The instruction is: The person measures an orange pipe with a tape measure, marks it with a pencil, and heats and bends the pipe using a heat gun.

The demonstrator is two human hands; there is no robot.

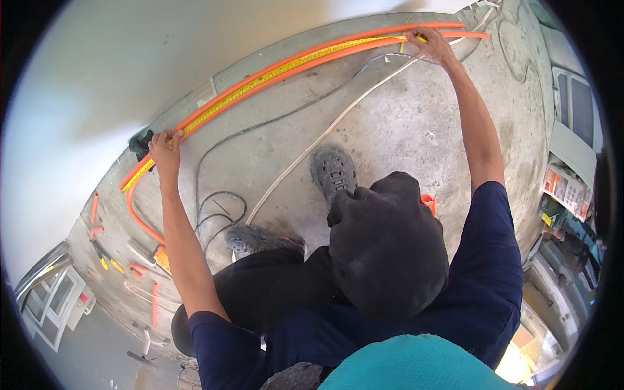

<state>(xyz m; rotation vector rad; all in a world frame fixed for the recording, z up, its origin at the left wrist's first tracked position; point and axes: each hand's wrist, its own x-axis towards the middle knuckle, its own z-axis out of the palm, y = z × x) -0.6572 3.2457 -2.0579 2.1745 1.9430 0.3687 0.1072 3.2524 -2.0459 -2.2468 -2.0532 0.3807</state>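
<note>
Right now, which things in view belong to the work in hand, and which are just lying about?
In use:
yellow measuring tape, at the right hand and left hand
long orange pipes along it

Apparently just lying about:
grey cable
white cable
short orange pipe piece
yellow-handled tool

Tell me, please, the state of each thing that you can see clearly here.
Orange pipes: lying side by side
Tape measure: extended along the pipes
Left hand: fingers bent, at the tape measure
Right hand: pinching something small and yellow
Dark cable: loose, partly looped
Long white cable: uncoiled
Yellow-handled tool: handles spread
Grey shoes: worn
</note>
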